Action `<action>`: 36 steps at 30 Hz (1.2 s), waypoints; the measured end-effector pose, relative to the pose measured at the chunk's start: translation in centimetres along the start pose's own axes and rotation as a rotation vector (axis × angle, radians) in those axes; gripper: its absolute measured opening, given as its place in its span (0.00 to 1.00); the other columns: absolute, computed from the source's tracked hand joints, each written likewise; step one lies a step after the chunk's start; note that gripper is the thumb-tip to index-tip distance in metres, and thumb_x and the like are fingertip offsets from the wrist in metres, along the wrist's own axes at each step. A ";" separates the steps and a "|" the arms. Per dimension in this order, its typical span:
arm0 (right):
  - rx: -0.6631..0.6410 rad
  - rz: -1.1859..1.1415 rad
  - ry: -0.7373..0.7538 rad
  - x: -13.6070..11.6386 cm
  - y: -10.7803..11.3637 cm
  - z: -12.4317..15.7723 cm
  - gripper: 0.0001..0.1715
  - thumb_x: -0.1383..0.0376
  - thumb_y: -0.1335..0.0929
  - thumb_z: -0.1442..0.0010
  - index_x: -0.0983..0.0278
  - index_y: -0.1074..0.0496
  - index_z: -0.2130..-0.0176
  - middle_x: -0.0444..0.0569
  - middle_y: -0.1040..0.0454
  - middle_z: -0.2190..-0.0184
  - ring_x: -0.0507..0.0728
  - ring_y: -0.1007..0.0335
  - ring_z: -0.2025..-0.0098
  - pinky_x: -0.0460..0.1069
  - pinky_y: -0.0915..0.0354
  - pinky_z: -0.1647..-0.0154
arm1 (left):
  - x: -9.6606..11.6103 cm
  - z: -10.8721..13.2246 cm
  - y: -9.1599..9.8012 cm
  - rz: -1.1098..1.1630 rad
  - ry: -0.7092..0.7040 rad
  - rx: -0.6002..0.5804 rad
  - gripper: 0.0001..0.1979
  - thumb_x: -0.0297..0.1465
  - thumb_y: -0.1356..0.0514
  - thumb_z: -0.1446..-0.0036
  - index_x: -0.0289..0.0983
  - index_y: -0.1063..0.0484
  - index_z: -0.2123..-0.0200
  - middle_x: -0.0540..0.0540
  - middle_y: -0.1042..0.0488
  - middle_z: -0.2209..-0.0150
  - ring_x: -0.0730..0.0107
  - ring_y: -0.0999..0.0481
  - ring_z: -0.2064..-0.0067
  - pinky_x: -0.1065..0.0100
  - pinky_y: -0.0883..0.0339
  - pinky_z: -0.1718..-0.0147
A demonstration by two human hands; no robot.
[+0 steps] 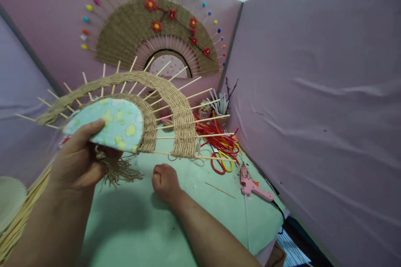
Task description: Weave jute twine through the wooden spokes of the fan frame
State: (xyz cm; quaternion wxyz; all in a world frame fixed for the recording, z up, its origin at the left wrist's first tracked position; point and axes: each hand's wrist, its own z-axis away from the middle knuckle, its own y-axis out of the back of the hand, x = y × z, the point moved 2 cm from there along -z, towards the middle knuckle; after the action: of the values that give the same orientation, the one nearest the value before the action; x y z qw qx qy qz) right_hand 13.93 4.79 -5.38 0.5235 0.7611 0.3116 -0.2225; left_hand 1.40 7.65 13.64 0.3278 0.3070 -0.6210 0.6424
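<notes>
My left hand (78, 156) holds up a half-round woven fan (184, 127), thumb on the front and the other fingers behind it. Pale blue cloth with yellow-green flowers (125, 122) covers the fan's middle. Around that run two bands of woven twine, with thin wooden sticks fanning out past the outer one. A frayed twine tassel (120, 170) hangs below the cloth, by my left fingers. On the green tabletop (131, 221) my right hand (166, 181) rests as a closed fist, apart from the fan; nothing shows in it.
A larger fan (125, 29) with red flowers and coloured balls hangs on the back wall. To the right are red and yellow pipe cleaners (219, 137), scissors (218, 164), a pink glue gun (250, 185) with its cord, and a loose stick (220, 190).
</notes>
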 end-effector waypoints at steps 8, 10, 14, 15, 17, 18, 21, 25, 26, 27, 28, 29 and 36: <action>0.015 -0.105 -0.109 0.7 -0.1 0.0 0.09 0.70 0.40 0.46 0.62 0.41 0.77 0.42 0.40 0.79 0.52 0.45 0.74 0.47 0.53 0.72 | 0.1 0.1 -0.2 0.018 -0.035 0.032 0.11 0.21 0.40 0.54 0.32 0.27 0.65 0.51 0.22 0.75 0.74 0.26 0.83 0.77 0.29 0.86; 0.026 -0.117 -0.132 0.7 0.0 0.0 0.10 0.69 0.41 0.44 0.61 0.42 0.76 0.41 0.42 0.80 0.52 0.47 0.75 0.47 0.54 0.73 | 0.1 -0.2 -0.1 0.032 -0.001 0.032 0.10 0.20 0.41 0.53 0.31 0.27 0.65 0.51 0.22 0.76 0.73 0.26 0.82 0.76 0.29 0.86; 0.059 -0.162 -0.085 0.3 0.5 0.2 0.13 0.67 0.42 0.42 0.61 0.47 0.78 0.39 0.46 0.81 0.52 0.50 0.77 0.47 0.56 0.74 | -0.2 -1.0 0.5 0.047 0.073 0.028 0.07 0.20 0.42 0.50 0.31 0.28 0.66 0.50 0.22 0.76 0.73 0.26 0.82 0.75 0.27 0.83; 0.079 -0.178 -0.067 0.1 0.7 0.2 0.14 0.66 0.43 0.41 0.61 0.48 0.78 0.39 0.46 0.82 0.51 0.50 0.77 0.47 0.55 0.74 | -0.2 -1.2 0.8 0.054 0.085 0.018 0.07 0.20 0.42 0.50 0.31 0.28 0.66 0.49 0.22 0.76 0.73 0.25 0.81 0.75 0.26 0.82; 0.142 -0.236 -0.064 -0.4 1.5 0.1 0.17 0.63 0.44 0.39 0.60 0.49 0.79 0.39 0.46 0.82 0.51 0.50 0.77 0.47 0.54 0.75 | -0.3 -1.6 1.3 0.065 0.090 -0.005 0.07 0.20 0.41 0.49 0.31 0.28 0.65 0.49 0.22 0.75 0.74 0.25 0.80 0.75 0.25 0.80; 0.177 -0.280 -0.080 -0.6 2.2 0.0 0.18 0.62 0.44 0.38 0.60 0.48 0.79 0.40 0.45 0.83 0.51 0.49 0.78 0.47 0.53 0.75 | -0.3 -1.9 1.5 0.066 0.087 -0.012 0.07 0.20 0.40 0.49 0.32 0.27 0.65 0.49 0.22 0.75 0.74 0.25 0.80 0.75 0.25 0.79; 0.273 -0.412 -0.135 -1.6 5.1 -0.9 0.24 0.57 0.45 0.35 0.61 0.43 0.81 0.41 0.41 0.83 0.51 0.44 0.78 0.46 0.48 0.73 | 0.1 -2.9 1.9 0.064 0.073 -0.006 0.07 0.21 0.40 0.48 0.32 0.27 0.64 0.49 0.22 0.76 0.75 0.26 0.81 0.75 0.26 0.80; 0.337 -0.392 -0.077 -2.7 10.7 -3.2 0.16 0.57 0.38 0.40 0.63 0.33 0.74 0.43 0.35 0.78 0.52 0.39 0.74 0.47 0.43 0.71 | 1.3 -4.1 2.5 0.080 0.048 0.004 0.07 0.21 0.39 0.48 0.34 0.28 0.64 0.50 0.22 0.75 0.74 0.25 0.80 0.74 0.26 0.81; 0.361 -0.415 -0.051 -2.9 12.1 -3.9 0.11 0.59 0.36 0.42 0.63 0.32 0.70 0.43 0.33 0.75 0.52 0.38 0.72 0.47 0.41 0.69 | 1.6 -4.4 2.8 0.085 0.044 0.006 0.07 0.21 0.39 0.48 0.34 0.28 0.64 0.50 0.23 0.75 0.74 0.25 0.80 0.74 0.26 0.82; 0.387 -0.449 -0.026 -3.0 13.3 -4.5 0.08 0.61 0.34 0.45 0.63 0.32 0.67 0.44 0.31 0.72 0.52 0.35 0.70 0.47 0.39 0.67 | 1.8 -4.6 3.0 0.090 0.046 0.008 0.07 0.21 0.39 0.49 0.34 0.28 0.65 0.50 0.23 0.76 0.74 0.26 0.81 0.74 0.26 0.82; 0.407 -0.473 -0.014 -3.0 14.3 -5.1 0.09 0.62 0.32 0.47 0.63 0.32 0.64 0.45 0.29 0.70 0.53 0.33 0.68 0.48 0.37 0.64 | 2.0 -4.8 3.3 0.096 0.053 0.010 0.07 0.21 0.39 0.49 0.34 0.29 0.65 0.50 0.23 0.76 0.73 0.26 0.81 0.74 0.27 0.83; 0.411 -0.495 -0.002 -3.1 15.0 -5.7 0.10 0.64 0.32 0.48 0.63 0.32 0.63 0.46 0.28 0.67 0.54 0.32 0.65 0.49 0.36 0.61 | 2.1 -5.0 3.6 0.101 0.066 0.013 0.07 0.21 0.39 0.49 0.34 0.29 0.64 0.49 0.22 0.75 0.73 0.25 0.81 0.73 0.27 0.83; 0.120 -0.832 0.041 -4.0 14.2 -8.5 0.15 0.64 0.34 0.45 0.61 0.31 0.56 0.51 0.26 0.55 0.57 0.29 0.53 0.53 0.34 0.53 | 1.1 -6.2 4.8 0.117 0.120 0.059 0.06 0.21 0.39 0.49 0.34 0.29 0.66 0.49 0.24 0.77 0.73 0.27 0.83 0.71 0.26 0.83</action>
State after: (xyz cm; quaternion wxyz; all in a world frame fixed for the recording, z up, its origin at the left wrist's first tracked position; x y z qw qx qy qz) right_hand 21.24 8.08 9.66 0.3374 0.6038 0.5893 -0.4175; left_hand -3.03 13.83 11.47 0.3169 0.2406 -0.5978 0.6959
